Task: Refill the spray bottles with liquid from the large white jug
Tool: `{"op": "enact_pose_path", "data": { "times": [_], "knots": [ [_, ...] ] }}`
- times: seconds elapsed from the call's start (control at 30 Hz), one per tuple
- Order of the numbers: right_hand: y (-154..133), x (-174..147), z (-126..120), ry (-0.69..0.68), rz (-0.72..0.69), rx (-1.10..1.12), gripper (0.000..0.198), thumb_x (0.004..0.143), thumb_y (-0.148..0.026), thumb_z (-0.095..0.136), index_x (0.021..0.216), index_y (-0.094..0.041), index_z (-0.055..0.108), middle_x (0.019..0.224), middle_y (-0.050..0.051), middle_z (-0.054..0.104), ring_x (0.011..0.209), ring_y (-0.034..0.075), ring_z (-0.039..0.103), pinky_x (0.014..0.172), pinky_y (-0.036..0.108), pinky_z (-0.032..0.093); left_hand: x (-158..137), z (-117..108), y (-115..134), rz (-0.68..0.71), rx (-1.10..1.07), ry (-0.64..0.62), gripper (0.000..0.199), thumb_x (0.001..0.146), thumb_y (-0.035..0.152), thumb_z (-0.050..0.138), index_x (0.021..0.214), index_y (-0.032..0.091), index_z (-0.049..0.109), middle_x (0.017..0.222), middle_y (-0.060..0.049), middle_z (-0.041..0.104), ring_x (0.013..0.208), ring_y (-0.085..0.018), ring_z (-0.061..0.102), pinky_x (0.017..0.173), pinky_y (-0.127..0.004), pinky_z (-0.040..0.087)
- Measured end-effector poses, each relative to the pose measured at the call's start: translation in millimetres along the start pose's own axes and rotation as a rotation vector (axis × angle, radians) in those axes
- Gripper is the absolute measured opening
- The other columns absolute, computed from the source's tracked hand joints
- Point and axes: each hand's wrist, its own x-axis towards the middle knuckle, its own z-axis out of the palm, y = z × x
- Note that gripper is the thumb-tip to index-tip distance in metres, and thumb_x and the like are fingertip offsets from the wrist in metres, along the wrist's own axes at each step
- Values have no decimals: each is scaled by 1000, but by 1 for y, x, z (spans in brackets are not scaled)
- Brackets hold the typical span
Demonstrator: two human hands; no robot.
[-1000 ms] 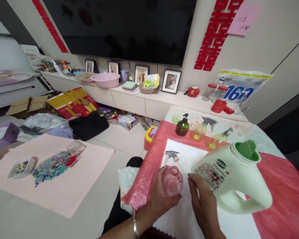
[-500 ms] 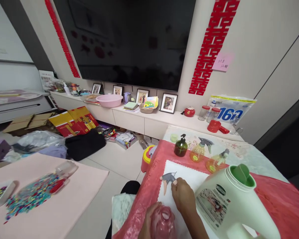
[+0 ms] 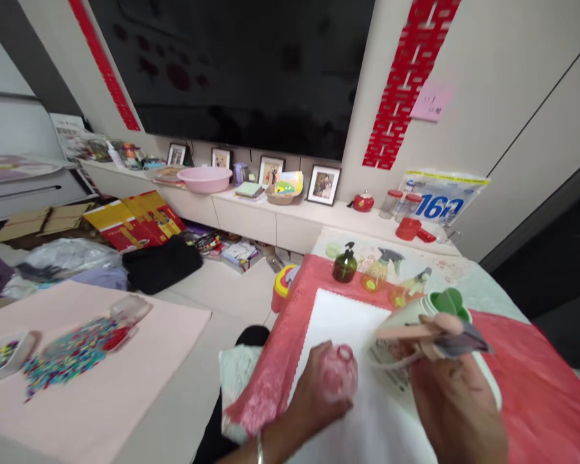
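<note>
My left hand (image 3: 314, 383) is wrapped round a small pink see-through bottle (image 3: 339, 374), its mouth uncovered, over the white mat (image 3: 333, 312). Raised at the right, my right hand (image 3: 459, 406) grips a trigger spray head (image 3: 461, 341), grey with a peach trigger; its thin tube trails to the left. Motion blurs that hand. Behind it stands a pale green jug (image 3: 413, 314) with a green scoop (image 3: 449, 301) in its mouth, partly covered by the hand. Beyond the mat are a dark green pump bottle (image 3: 344, 265) and two yellow spray bottles (image 3: 374, 277).
A red cloth (image 3: 526, 367) covers the table. Left of it, a pink board (image 3: 169, 328) bears scattered colourful beads (image 3: 72, 354) and a tipped jar (image 3: 131, 309). A white cabinet (image 3: 294, 231) along the wall holds frames, a pink basin (image 3: 205, 179) and jars.
The spray head has come up off the mat in my right hand and moved right, in front of the jug. My left hand has brought the pink bottle forward and slightly right.
</note>
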Motion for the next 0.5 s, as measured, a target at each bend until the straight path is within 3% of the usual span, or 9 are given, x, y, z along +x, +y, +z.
{"op": "enact_pose_path", "data": {
  "times": [0.1, 0.23, 0.37, 0.5],
  "knots": [
    [-17, 3, 2, 109, -23, 30, 45, 73, -29, 92, 109, -21, 66, 106, 2, 61, 88, 10, 60, 78, 17, 54, 5, 3, -4, 15, -3, -46, 106, 50, 27, 93, 143, 23, 42, 145, -15, 52, 138, -39, 52, 121, -59, 40],
    [-16, 2, 8, 235, -43, -44, 38, 68, -29, 94, 85, -13, 63, 103, 3, 58, 90, 14, 61, 72, 20, 55, 6, 3, -8, 89, 18, -58, 109, 51, 36, 96, 144, 25, 41, 146, -14, 49, 138, -39, 51, 120, -61, 39],
    [-6, -1, 16, 162, -125, -105, 30, 74, -29, 89, 91, -13, 71, 96, 7, 62, 83, 13, 60, 69, 19, 53, 4, 3, -9, 106, 15, -59, 110, 51, 43, 98, 145, 27, 42, 146, -13, 50, 136, -39, 54, 117, -60, 44],
    [13, 1, 13, 87, -120, -217, 34, 81, -33, 87, 106, -14, 74, 102, 9, 65, 86, 13, 61, 80, 23, 55, 5, 3, -13, 134, 29, -51, 111, 51, 49, 98, 145, 27, 43, 146, -14, 51, 137, -40, 52, 118, -60, 43]
  ]
}}
